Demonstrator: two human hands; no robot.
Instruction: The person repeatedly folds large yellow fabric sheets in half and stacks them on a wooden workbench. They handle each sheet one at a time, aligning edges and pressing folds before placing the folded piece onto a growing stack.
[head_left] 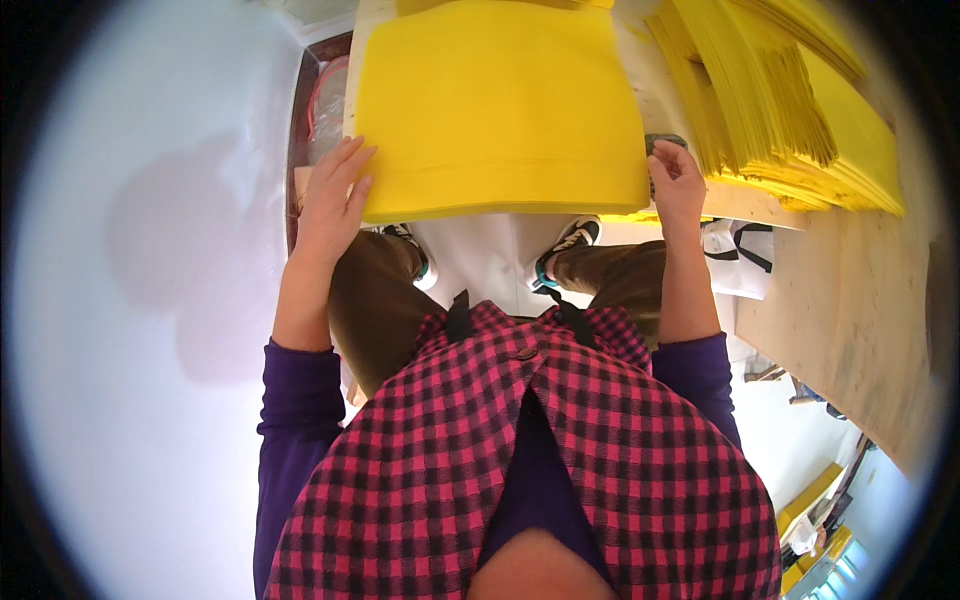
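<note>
A flat pile of yellow fabric sheets (505, 110) lies in front of me, its near edge hanging level above my knees. My left hand (335, 200) rests along the pile's left edge with its fingers stretched out, the tips just touching the yellow surface. At the right edge, my right hand (680, 185) has its thumb and fingers bent together in a pinch. What those fingers hold, if anything, is hidden. Just behind them sits a small dark grey object (664, 142), partly covered by the hand; its kind cannot be made out.
Stacks of folded yellow fabric (750, 100) lie on the wooden table (850, 280) to the right. Below its edge hangs a white bag with black handles (738, 245). A brown-edged box with clear plastic (328, 100) stands at the left, beside a white wall (150, 300).
</note>
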